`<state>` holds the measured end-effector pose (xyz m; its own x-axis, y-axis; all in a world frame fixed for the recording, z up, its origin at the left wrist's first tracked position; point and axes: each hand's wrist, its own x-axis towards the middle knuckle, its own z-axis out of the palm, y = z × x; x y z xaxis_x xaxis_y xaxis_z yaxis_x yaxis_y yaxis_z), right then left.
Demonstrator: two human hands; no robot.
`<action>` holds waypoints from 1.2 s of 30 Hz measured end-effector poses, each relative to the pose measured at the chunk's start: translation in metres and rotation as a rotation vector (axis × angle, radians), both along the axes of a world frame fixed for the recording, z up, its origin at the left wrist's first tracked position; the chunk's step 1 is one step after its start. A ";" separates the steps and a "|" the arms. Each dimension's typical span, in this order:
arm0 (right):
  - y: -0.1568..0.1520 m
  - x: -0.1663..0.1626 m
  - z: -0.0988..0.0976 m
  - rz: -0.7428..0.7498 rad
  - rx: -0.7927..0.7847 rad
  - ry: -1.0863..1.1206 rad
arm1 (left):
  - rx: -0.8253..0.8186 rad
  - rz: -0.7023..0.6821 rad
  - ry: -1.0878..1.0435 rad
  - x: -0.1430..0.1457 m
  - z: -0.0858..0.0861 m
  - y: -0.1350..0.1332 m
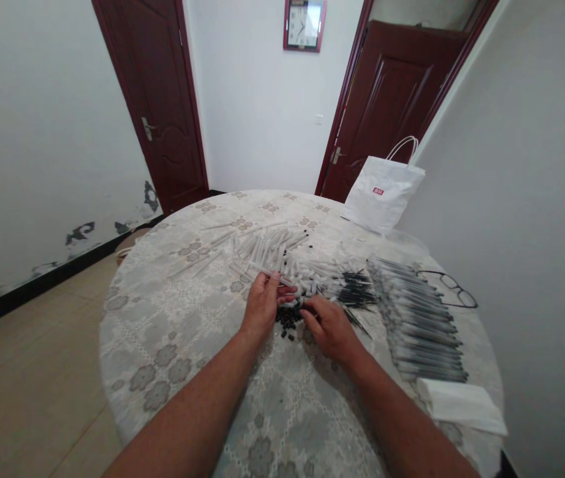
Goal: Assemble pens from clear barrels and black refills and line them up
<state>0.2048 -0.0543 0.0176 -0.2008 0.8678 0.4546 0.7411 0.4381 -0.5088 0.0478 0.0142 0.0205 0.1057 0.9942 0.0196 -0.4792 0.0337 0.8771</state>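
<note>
My left hand [263,302] is closed around a pale pen barrel [273,274] that sticks out toward the far side of the round table [172,332]. My right hand [329,325] rests with fingers curled, pinching among a small heap of black caps [288,318] lying between the two hands. Just beyond the hands lies a pile of several pale pen barrels [267,249]. To the right of it is a bunch of black refills [356,292], and further right a long row of assembled pens [419,318].
A white paper bag [382,192] stands at the table's far right edge. Black-framed glasses [449,287] lie right of the pens, and a folded white tissue [461,405] sits near the right front. Two dark red doors and a wall clock [304,24] are behind.
</note>
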 end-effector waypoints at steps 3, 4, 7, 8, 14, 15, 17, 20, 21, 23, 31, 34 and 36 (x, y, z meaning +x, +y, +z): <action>0.001 0.000 -0.001 -0.003 0.002 -0.051 | 0.027 -0.018 -0.017 0.000 0.000 -0.001; 0.001 0.000 0.000 -0.022 0.022 -0.039 | 0.032 -0.020 -0.017 0.000 0.001 -0.001; 0.000 0.005 0.005 -0.079 0.096 -0.009 | 0.027 -0.028 -0.019 0.001 0.002 -0.001; -0.001 0.007 0.007 -0.082 0.109 -0.027 | 0.020 -0.031 -0.026 0.001 0.003 -0.002; 0.003 0.024 0.006 -0.050 0.095 -0.193 | -0.017 -0.015 -0.094 0.001 0.006 -0.003; 0.003 0.026 0.005 -0.049 0.100 -0.195 | -0.021 -0.007 -0.092 0.001 0.006 -0.003; 0.004 0.028 0.005 -0.043 0.107 -0.194 | -0.023 0.003 -0.085 0.001 0.005 -0.002; 0.003 0.028 0.007 -0.040 0.097 -0.196 | -0.011 -0.011 -0.056 0.001 0.003 -0.002; 0.002 0.027 0.008 -0.044 0.092 -0.199 | -0.004 -0.023 -0.043 0.001 0.003 -0.002; 0.001 0.025 0.010 -0.054 0.082 -0.209 | 0.010 -0.050 -0.017 0.001 0.002 -0.003; 0.000 0.027 0.012 -0.068 0.105 -0.181 | -0.016 -0.063 -0.072 0.001 0.003 -0.004; 0.000 0.027 0.013 -0.070 0.103 -0.175 | -0.038 -0.069 -0.097 0.001 0.004 -0.004; -0.001 0.027 0.013 -0.071 0.100 -0.175 | -0.062 -0.068 -0.123 0.001 0.005 -0.004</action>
